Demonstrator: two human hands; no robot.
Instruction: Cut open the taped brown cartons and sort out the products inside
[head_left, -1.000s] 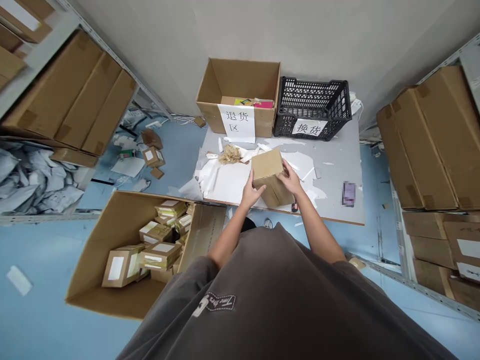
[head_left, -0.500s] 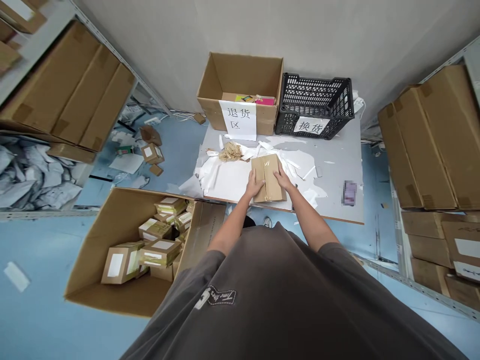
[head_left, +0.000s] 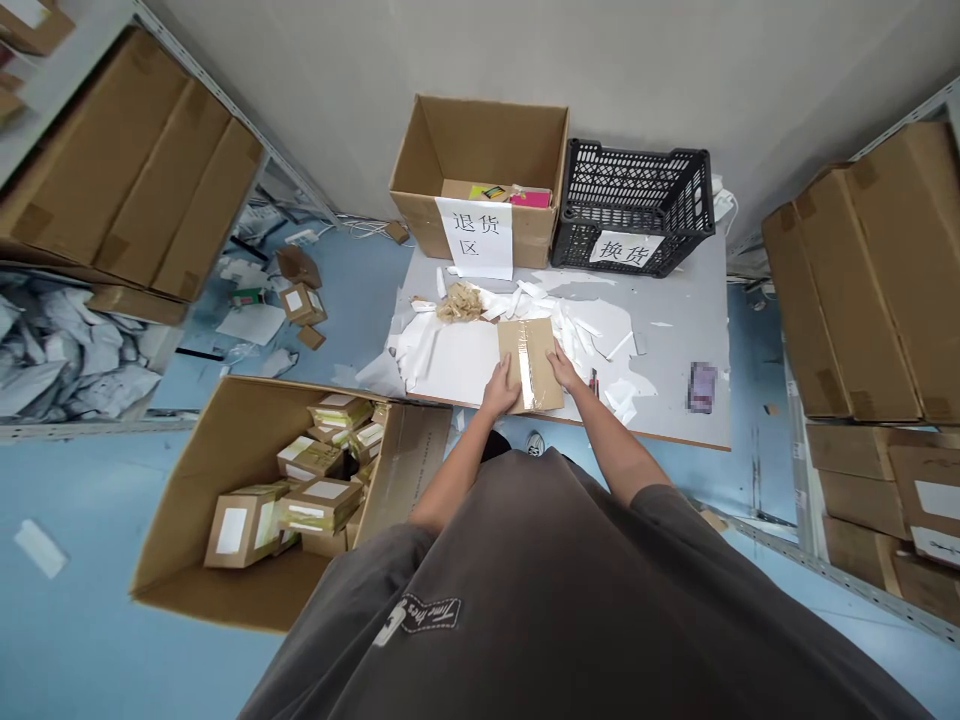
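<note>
A small brown cardboard box [head_left: 536, 350] with clear tape along its middle is at the front of the white table [head_left: 675, 330]. My left hand [head_left: 501, 388] grips its left side and my right hand [head_left: 562, 367] its right side. Torn white paper [head_left: 574, 340] lies around the box, and a crumpled clump of brown tape [head_left: 460, 302] is to its upper left. Close to my right forearm is a small red and black tool [head_left: 594, 381], probably a cutter, partly hidden.
Behind stand an open carton [head_left: 420, 220] with a paper sign and a black plastic crate [head_left: 637, 215]. A large carton [head_left: 172, 500] of taped parcels is on the floor at left. Shelves with big boxes [head_left: 847, 290] flank both sides. A blurred purple item [head_left: 702, 387] lies at the table's right.
Both hands have turned the small box, so a flat face with a shiny tape strip now faces up. The red and black tool shows more clearly beside my right forearm.
</note>
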